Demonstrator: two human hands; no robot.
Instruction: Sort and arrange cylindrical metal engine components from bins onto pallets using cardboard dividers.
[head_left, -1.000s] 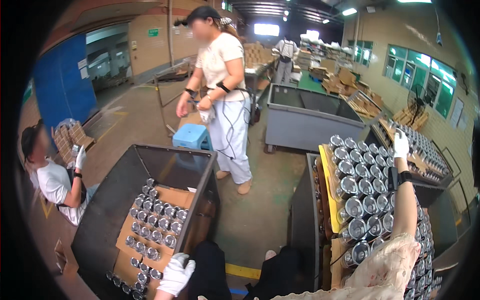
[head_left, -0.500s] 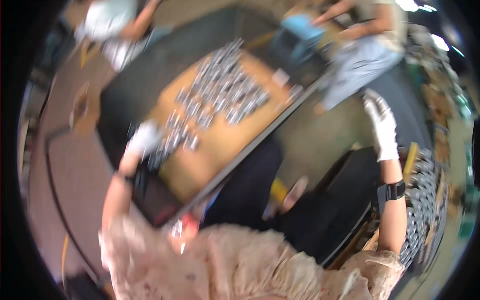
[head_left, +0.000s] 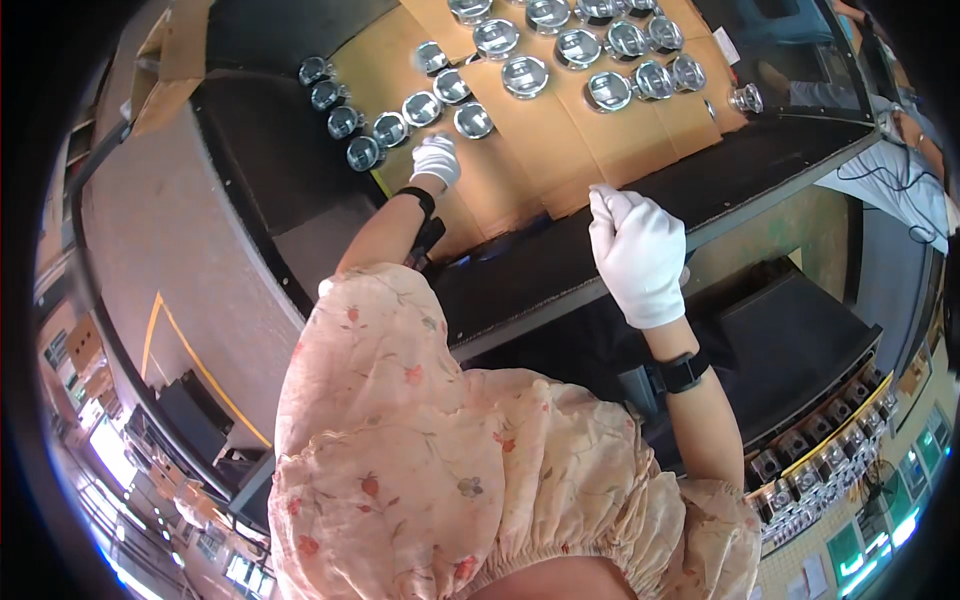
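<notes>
My left hand point(head_left: 437, 162), in a white glove, is over the near left part of a cardboard-covered table. Its fingers are curled, with their inner side hidden. Just beyond the knuckles stand shiny round metal pistons, the closest being one piston point(head_left: 473, 121) and another point(head_left: 422, 108). My right hand point(head_left: 640, 258), gloved in white too, hovers above the table's dark front border. Its fingers are bunched together pointing away from me, and nothing shows in them. Several more pistons point(head_left: 525, 76) stand in loose rows across the cardboard point(head_left: 520, 150).
A raised dark wall point(head_left: 240, 150) borders the table on the left, and a metal edge point(head_left: 720, 222) runs along the front. More metal parts point(head_left: 800, 480) fill a rack at the lower right. Another person's arm point(head_left: 922, 150) shows at the right edge.
My view has turned and come closer to the table. My right hand has moved from far right to the table's front border. Both hands and the pistons look sharper now.
</notes>
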